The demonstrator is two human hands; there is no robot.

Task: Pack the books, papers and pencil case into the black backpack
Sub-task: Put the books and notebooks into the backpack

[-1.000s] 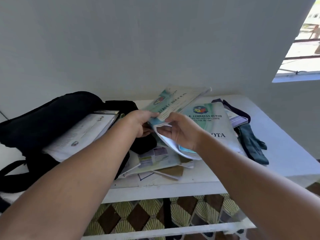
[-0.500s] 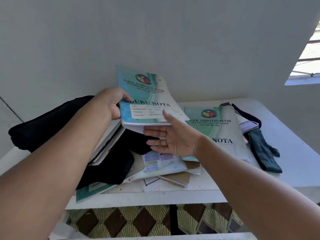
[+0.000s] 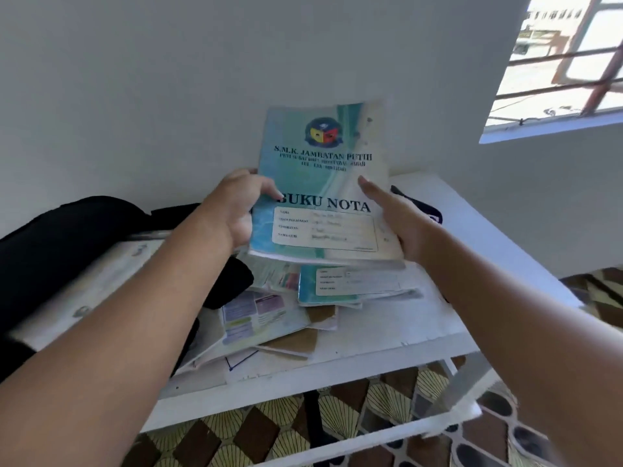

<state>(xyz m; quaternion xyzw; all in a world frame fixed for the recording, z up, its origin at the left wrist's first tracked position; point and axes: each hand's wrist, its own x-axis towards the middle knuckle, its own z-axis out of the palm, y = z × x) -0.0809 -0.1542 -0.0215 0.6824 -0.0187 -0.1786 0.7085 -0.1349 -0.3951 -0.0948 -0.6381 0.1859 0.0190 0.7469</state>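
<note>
A teal notebook (image 3: 323,183) marked BUKU NOTA is held upright above the table, cover facing me. My left hand (image 3: 236,207) grips its left edge, thumb on the cover. My right hand (image 3: 397,220) holds its right edge, thumb on the cover. The black backpack (image 3: 60,244) lies open on the table's left, with a white book (image 3: 91,281) lying across its opening. Under the raised notebook lies a second teal notebook (image 3: 350,284) on a loose pile of papers and booklets (image 3: 259,315). The pencil case cannot be made out.
The white table (image 3: 397,352) stands against a white wall, with a lower rail underneath. A dark strap (image 3: 421,207) peeks out behind my right hand. A barred window (image 3: 566,62) is at the upper right. Patterned floor shows below.
The teal notebook has been lifted from the pile and swung upright toward the middle. My right hand, flat beneath it before, now grips its right edge.
</note>
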